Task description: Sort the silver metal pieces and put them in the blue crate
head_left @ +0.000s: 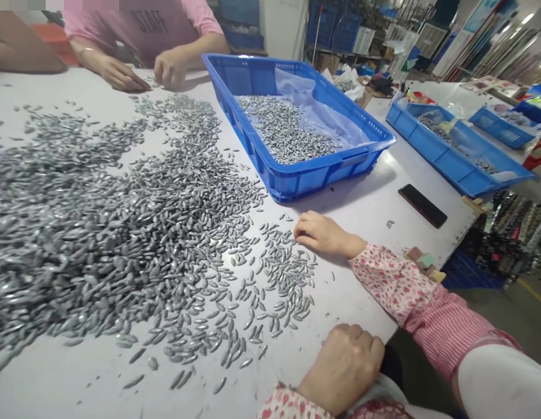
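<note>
A wide heap of small silver oval pieces [122, 233] covers the white table [361, 198]. My right hand [320, 233] rests on the table at the heap's right fringe. Its fingers are curled and bunched together, with their tips touching the loose pieces; what they hold is hidden. My left hand [344, 364] sits at the table's near edge as a closed fist, just right of the scattered pieces, and its inside is hidden. Both arms wear floral sleeves.
A blue crate [296, 174] lined with plastic holds more silver pieces beyond my right hand. A black phone [422, 205] lies to its right. Further blue crates [453, 157] stand at the far right. Across the table, another person in a pink shirt has both hands [122, 73] at the heap.
</note>
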Tool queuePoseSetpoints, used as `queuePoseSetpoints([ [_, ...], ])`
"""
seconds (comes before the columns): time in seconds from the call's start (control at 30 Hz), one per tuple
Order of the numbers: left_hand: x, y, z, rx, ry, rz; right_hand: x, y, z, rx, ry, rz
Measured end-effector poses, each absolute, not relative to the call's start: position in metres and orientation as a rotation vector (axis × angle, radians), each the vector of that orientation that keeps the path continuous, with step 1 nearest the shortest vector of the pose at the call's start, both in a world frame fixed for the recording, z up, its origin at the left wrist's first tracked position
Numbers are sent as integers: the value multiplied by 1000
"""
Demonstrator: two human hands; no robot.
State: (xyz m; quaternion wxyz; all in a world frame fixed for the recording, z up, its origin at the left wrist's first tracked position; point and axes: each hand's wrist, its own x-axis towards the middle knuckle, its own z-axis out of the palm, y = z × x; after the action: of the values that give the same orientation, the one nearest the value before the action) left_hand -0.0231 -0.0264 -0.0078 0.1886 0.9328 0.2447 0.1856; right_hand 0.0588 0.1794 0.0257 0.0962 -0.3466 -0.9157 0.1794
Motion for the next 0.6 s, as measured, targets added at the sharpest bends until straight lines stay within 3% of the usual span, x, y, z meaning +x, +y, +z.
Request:
queuePoseSetpoints([
  [0.6, -23, -25, -1, 2597, 673, 386, 73, 168, 39, -970, -2883, 683],
])
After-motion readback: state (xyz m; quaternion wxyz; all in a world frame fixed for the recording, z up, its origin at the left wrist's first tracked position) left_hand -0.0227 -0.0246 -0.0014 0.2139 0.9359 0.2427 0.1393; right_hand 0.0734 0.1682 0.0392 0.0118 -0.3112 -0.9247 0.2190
